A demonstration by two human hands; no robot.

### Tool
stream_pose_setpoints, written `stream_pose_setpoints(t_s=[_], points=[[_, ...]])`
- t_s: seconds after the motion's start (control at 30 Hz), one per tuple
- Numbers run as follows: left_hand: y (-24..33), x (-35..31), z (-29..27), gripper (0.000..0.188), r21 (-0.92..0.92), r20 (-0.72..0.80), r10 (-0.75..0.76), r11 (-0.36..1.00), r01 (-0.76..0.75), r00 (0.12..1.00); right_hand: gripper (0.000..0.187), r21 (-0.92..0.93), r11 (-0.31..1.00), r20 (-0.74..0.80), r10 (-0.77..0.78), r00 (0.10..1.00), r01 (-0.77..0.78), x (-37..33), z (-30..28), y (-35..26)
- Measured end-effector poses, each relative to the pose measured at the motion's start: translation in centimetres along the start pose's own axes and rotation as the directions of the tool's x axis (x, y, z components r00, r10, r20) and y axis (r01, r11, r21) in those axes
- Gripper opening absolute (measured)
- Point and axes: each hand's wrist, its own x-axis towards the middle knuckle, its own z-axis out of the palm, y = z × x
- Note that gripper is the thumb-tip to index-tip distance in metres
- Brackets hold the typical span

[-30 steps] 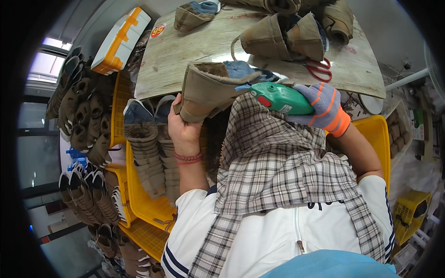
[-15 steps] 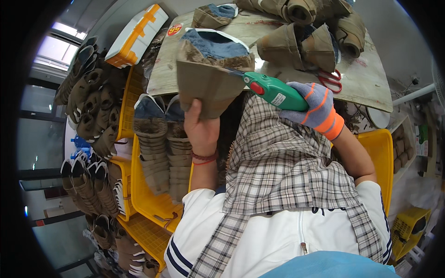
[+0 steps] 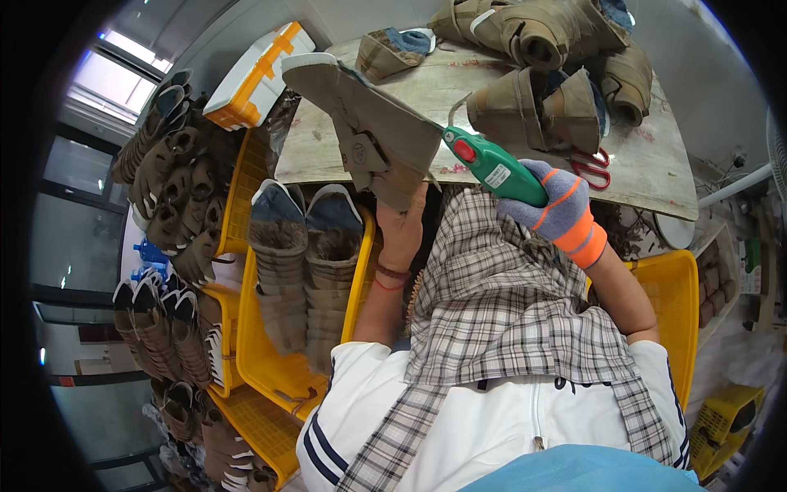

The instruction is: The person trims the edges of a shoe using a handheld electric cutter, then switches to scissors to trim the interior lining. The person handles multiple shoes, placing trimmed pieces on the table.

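My bare left hand grips a brown boot upper from below and holds it up over the near edge of the table. The upper is tilted, its outer side with a small tab turned toward me and its lining mostly hidden. In my right hand, in a grey and orange glove, is a green electric cutter with a red button. Its thin bent metal blade points up and away beside the upper's right edge; I cannot tell whether they touch.
Several brown uppers lie at the back of the table, with red-handled scissors at its right. Nested uppers stand in a yellow crate on my left. A white foam box with orange tape sits further back.
My left hand has turned the upper, so its fur-lined opening no longer faces me, and moved right. The cutter blade has come out from the lining, now showing beside the upper.
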Motion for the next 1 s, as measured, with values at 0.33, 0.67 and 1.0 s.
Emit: stream_pose_setpoints(t_s=[0.33,0.67,1.0], points=[[-1.3,-0.3,1.6,0.024,0.38,0.293,0.221,0.866,-0.326,0.93,0.052,0.194,0.953,-0.002,0.236,0.972,-0.231,-0.4,-0.3,-0.1],[-2.1,-1.9,2.2,0.031,0.485,0.44,0.21,0.763,-0.428,0.873,0.043,0.408,0.835,0.069,0.374,0.925,-0.369,0.4,-1.2,-0.5],[-1.5,-4.1,2.8,0.028,0.308,0.423,0.143,0.906,-0.29,0.895,0.039,0.515,0.766,0.111,0.385,0.916,-0.385,0.9,-1.2,0.8]])
